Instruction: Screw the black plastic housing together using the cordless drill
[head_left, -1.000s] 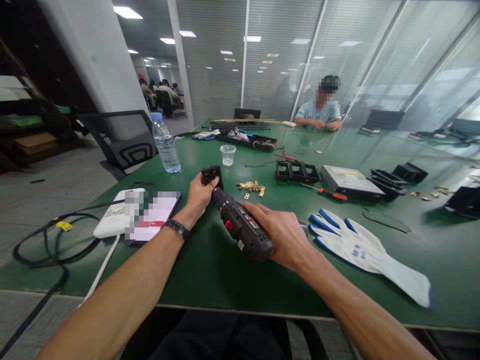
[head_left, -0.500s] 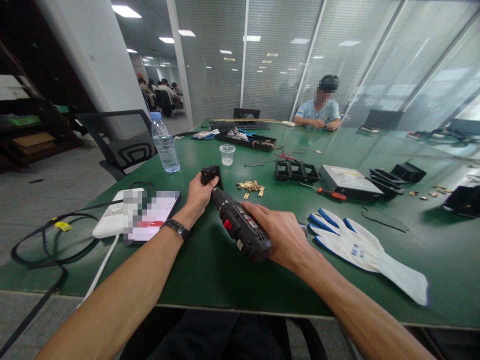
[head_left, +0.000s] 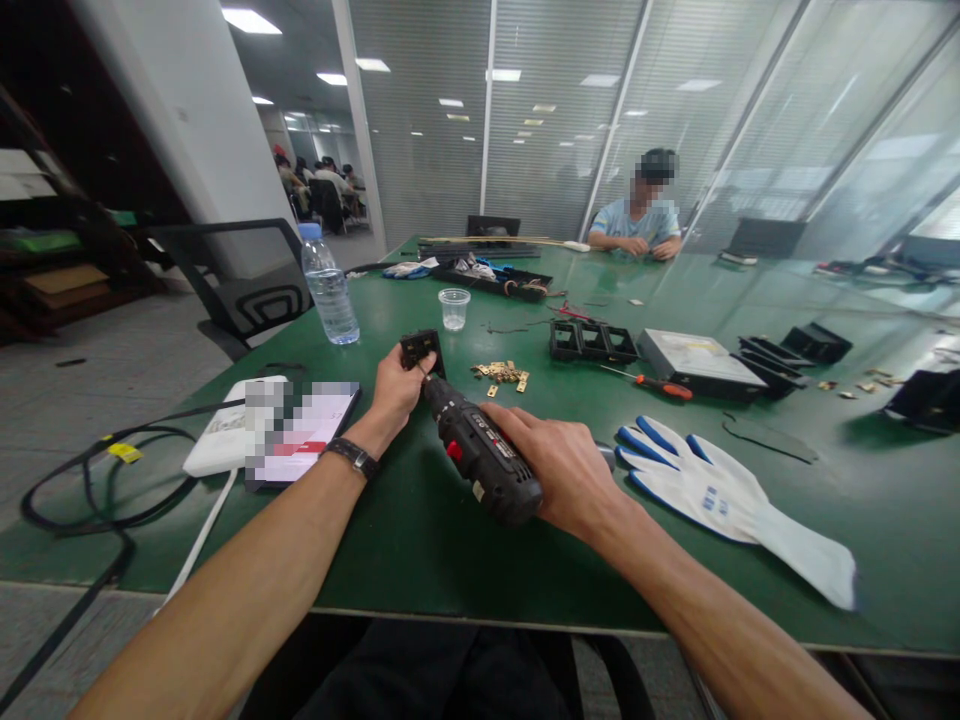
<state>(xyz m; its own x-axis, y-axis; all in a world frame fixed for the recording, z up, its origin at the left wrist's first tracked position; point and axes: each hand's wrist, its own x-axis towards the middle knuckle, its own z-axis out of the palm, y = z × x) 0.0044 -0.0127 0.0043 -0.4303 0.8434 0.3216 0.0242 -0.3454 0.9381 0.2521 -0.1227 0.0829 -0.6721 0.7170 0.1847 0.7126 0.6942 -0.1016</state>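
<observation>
In my left hand (head_left: 400, 388) is a small black plastic part (head_left: 422, 347), gripped between thumb and fingers; brass-coloured bits show on its face. My right hand (head_left: 564, 458) wraps round the grip of a black cordless drill (head_left: 484, 455) with a red switch. The drill points away and to the left, its bit reaching the black part beside my left thumb. Whether the tip sits in a screw is too small to tell. Just right of the part lies a pile of small brass plates (head_left: 504, 374).
A white-and-blue glove (head_left: 709, 487) lies right of the drill. Beyond it are a screwdriver (head_left: 660, 388), a metal box (head_left: 697, 362) and a black frame (head_left: 591, 342). A plastic cup (head_left: 454, 309), water bottle (head_left: 331, 290) and phone (head_left: 307, 440) stand or lie left. Another person (head_left: 637, 215) sits opposite.
Almost nothing differs. Both hands, the drill and the black part hold their places, with only a slight shift of the whole view.
</observation>
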